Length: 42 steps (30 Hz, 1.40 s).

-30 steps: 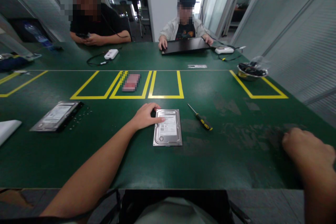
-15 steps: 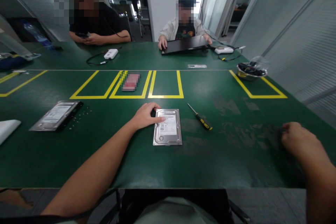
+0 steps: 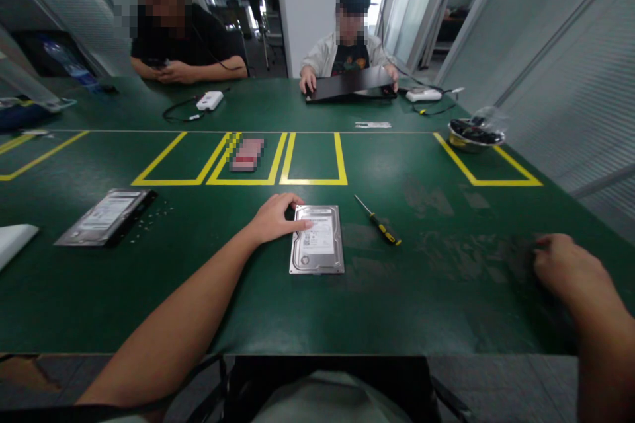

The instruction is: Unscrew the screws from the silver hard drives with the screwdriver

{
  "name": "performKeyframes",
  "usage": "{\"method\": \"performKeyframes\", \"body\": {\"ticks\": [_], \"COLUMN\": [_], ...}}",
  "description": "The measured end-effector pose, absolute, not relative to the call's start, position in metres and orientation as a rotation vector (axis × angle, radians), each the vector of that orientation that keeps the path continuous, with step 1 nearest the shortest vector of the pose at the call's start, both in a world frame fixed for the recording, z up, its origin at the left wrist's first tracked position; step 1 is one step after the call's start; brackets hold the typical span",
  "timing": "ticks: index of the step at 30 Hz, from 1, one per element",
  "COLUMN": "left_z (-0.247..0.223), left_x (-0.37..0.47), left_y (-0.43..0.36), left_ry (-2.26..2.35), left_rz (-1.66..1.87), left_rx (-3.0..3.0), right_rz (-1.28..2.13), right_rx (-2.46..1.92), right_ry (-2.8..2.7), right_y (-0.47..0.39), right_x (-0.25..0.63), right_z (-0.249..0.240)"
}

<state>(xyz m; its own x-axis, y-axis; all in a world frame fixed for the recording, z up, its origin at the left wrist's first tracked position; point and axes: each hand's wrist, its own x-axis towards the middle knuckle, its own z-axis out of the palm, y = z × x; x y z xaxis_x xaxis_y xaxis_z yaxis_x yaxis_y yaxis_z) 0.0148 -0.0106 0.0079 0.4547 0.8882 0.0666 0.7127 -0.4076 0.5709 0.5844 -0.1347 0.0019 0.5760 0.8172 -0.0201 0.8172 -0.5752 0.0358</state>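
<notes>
A silver hard drive (image 3: 323, 248) with a white label lies flat on the green table in front of me. My left hand (image 3: 278, 218) grips its upper left corner, thumb on the label and the other fingers behind the far edge. To the drive's right, apart from it, lies a screwdriver (image 3: 380, 222) with a black and yellow handle, tip toward the far left. Far to the right, my right hand (image 3: 570, 264) rests low over the table with its fingers curled closed. Whatever those fingers may hold is hidden.
Another hard drive (image 3: 104, 218) lies at left beside scattered small bits (image 3: 153, 211). Yellow tape (image 3: 312, 182) marks rectangles; a pixelated pink item (image 3: 248, 154) lies in one. A bowl of dark items (image 3: 476, 135) stands far right. Across the table, a person (image 3: 352, 46) holds a black panel (image 3: 347, 84).
Across the table, the black panel in the person's hands has tilted slightly. My right hand has shifted very slightly; my left hand and the hard drive stay in place.
</notes>
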Motion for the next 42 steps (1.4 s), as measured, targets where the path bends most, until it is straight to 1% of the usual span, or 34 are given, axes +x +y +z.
{"method": "performKeyframes", "body": {"ticks": [6,10,16,18,21,23,25,28,30,33,35,42], "left_z": [0.005,0.004,0.003,0.002,0.001,0.000,-0.001,-0.002,-0.001,-0.001,0.000,0.001], "left_x": [0.014,0.013,0.013,0.014,0.014,0.014,0.013,0.013,0.013,0.014,0.015,0.016], "left_y": [-0.010,-0.009,-0.008,-0.008,-0.008,-0.008,-0.008,-0.008,-0.009,-0.010,-0.011,-0.012], "left_ry": [1.328,1.325,1.319,1.304,1.283,1.273,1.263,1.240,1.209,1.147,1.117,1.125], "left_rz": [0.521,0.526,0.515,0.534,0.550,0.553,0.565,0.585,0.597,0.622,0.635,0.667], "left_rx": [2.246,2.245,2.224,2.211,2.194,2.178,2.158,2.129,2.112,2.075,2.053,2.049], "right_rz": [0.124,0.009,-0.050,-0.119,-0.331,-0.574,-0.890,-1.496,-1.783,-1.978,-2.002,-2.123], "right_rx": [2.836,2.829,2.403,2.254,2.109,2.076,2.125,2.231,2.335,2.477,2.507,2.416], "right_ry": [1.685,1.972,2.738,2.923,3.092,3.170,3.185,3.080,2.955,2.824,2.799,2.788], "right_y": [-0.133,-0.124,-0.101,-0.094,-0.091,-0.091,-0.092,-0.092,-0.091,-0.090,-0.092,-0.109], "right_x": [0.555,0.503,0.407,0.376,0.334,0.310,0.289,0.264,0.252,0.241,0.238,0.232], "right_z": [0.019,0.043,0.064,0.068,0.074,0.076,0.074,0.059,0.044,0.021,0.011,0.002]}}
